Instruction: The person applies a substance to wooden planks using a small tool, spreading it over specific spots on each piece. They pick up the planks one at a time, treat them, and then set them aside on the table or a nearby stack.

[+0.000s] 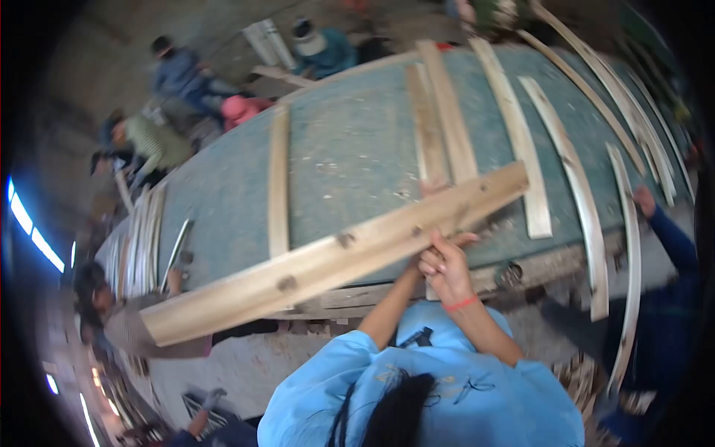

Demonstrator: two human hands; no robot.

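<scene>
1. We hold a long wooden plank (335,257) in both hands; it slants from low at the left to high at the right across the near edge of a big green table (350,156)
2. Our right hand (445,264) is curled shut around the plank's lower edge, fingers wrapped over it, with a red band on the wrist
3. Our left hand (434,186) is mostly hidden behind the plank; only its fingertips show over the upper edge, so it seems to grip the board from the far side, though we cannot tell how tightly
4. The plank shows dark knots along its face and carries no writing that we can read
5. Several thin wooden strips (518,134) lie flat on the table, running away from us, with one strip (278,179) lying well apart at the left
6. Curved strips (633,253) hang off the table's right side, where another person's hand (644,200) in a dark blue sleeve touches one
7. A stack of strips (141,238) sits at the table's left end, beside a person (100,305) bent low there
8. Other people (171,82) sit on the floor beyond the far left corner, too blurred for detail
9. We can read no brand, label or lettering anywhere
</scene>
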